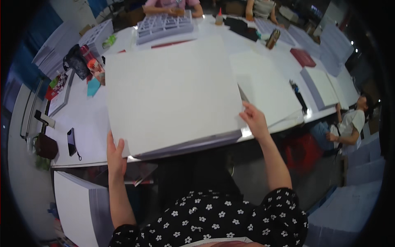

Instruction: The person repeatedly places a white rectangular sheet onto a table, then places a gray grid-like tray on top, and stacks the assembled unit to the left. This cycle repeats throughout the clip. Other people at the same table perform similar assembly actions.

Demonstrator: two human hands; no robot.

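Note:
A large white sheet of board (pixel 173 94) lies in front of me, over a pile whose layered edges (pixel 193 144) show under its near side. My left hand (pixel 117 154) is at the near left corner of the board, fingers along the side edge and thumb apart near the front edge. On the right side edge, my right hand (pixel 254 120) pinches the board between thumb and fingers. Some fingertips of both hands are hidden behind the board. A dark gap shows under the board's right edge, just above my right hand.
On the white table (pixel 94 127) lie a phone (pixel 71 142), bottles (pixel 88 53) and a dark bag (pixel 76 61). Far back stands a white gridded tray stack (pixel 164 29). White stacks (pixel 319 86) stand at right, another (pixel 78 206) below left. Several people work around the table.

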